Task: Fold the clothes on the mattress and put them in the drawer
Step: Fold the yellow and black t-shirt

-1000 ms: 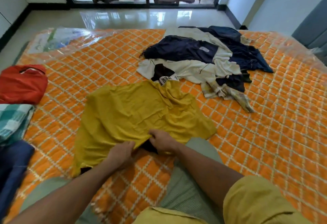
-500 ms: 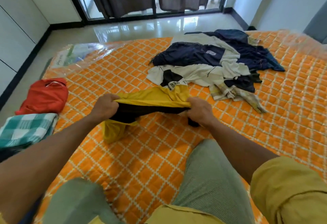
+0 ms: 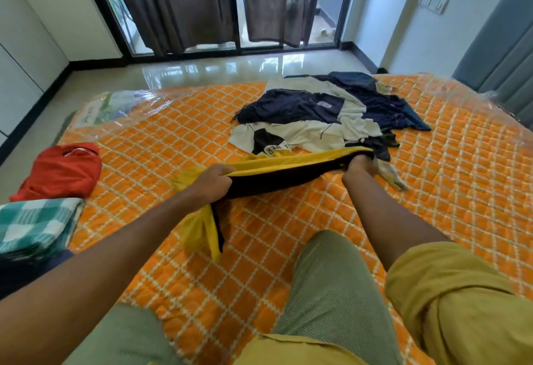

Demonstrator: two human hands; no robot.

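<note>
Held taut above the orange quilted mattress (image 3: 432, 191): yellow-and-black garment (image 3: 288, 176), bunched into a band, long axis from 9 o'clock up toward 2 o'clock. Left hand (image 3: 212, 184) fisted round its near-left end, loose yellow tail drooping below toward 6. Right hand (image 3: 359, 167) clenched round the far end, beside the unfolded pile (image 3: 326, 116) at 12. Folded red shirt (image 3: 62, 171) and green checked cloth (image 3: 34, 223) at 9.

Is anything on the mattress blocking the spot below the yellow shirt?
Nothing visible does. Both hands, left hand and right hand, hold the yellow shirt above bare mattress; the unfolded pile lies beyond.
</note>
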